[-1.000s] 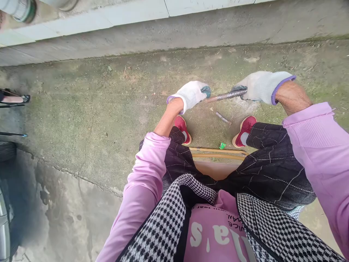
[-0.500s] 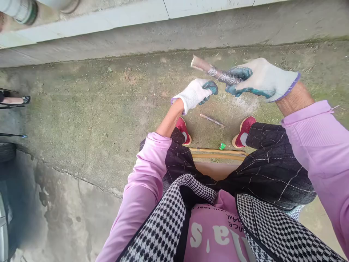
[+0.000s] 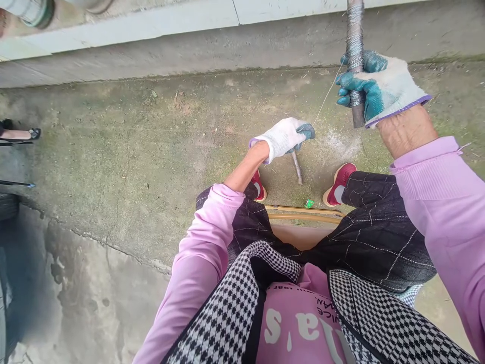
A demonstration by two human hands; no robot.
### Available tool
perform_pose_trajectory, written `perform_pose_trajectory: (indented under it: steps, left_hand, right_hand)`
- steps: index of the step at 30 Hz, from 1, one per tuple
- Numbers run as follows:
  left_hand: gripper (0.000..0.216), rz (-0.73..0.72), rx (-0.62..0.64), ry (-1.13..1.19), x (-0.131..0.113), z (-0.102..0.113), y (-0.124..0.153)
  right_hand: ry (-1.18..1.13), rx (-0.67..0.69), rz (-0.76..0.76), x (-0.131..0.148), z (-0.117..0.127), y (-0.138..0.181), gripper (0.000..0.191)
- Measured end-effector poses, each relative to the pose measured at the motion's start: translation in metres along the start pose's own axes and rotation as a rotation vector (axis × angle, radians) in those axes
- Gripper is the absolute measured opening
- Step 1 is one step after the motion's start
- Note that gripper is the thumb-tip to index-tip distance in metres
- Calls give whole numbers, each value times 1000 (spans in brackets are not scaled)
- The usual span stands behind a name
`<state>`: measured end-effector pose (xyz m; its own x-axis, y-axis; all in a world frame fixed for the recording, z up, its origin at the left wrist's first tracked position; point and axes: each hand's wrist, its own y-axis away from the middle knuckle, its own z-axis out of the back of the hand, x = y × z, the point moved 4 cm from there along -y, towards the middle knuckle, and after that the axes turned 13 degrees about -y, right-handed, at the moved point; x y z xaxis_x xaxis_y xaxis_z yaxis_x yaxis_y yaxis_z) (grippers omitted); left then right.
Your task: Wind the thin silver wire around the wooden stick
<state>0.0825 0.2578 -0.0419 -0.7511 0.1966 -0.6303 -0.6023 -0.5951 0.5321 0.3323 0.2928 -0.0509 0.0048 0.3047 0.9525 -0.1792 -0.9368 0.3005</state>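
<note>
I sit on a chair above a concrete floor, both hands in white gloves with blue-green palms. My right hand (image 3: 373, 88) grips a stick wound with thin wire (image 3: 355, 35), held upright and raised high at the upper right. A thin strand of wire (image 3: 326, 96) runs from that stick down to my left hand (image 3: 285, 136). My left hand is closed on a short second stick (image 3: 297, 169) that points down toward the floor between my red shoes.
A low concrete kerb and pale wall (image 3: 189, 30) run along the far side. A small green scrap (image 3: 309, 203) lies by the chair's wooden front rail (image 3: 303, 212). Another person's foot in a dark shoe (image 3: 22, 134) shows at far left, a tyre (image 3: 8, 205) below it.
My right hand has swung the wire-wound stick from lying level to upright and lifted it. The short stick, on the floor before, is now in my left hand, with wire stretched between my hands.
</note>
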Motion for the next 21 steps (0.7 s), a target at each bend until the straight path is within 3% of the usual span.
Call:
perform_pose_trajectory:
  steps: [4,6,9,16,21]
  left_hand:
    - [27,-30,26,-15,-10,-2,5]
    - [27,-41,62,0,-13,-3,9]
    - [28,-57,72,48,-12,1,14]
    - [29,-1,-45,-95,16,27,9]
    - [36,45,-131,-91,32,34,1]
  right_hand:
    - [802,31,156,12,-10,1,40]
    - [1124,130,109,11,-21,7,44]
    - [1399,333,-56,-1,-33,17,50]
    - [1465,775,-240,-36,-32,37,21]
    - [1023,936,-184,-28,-32,52,30]
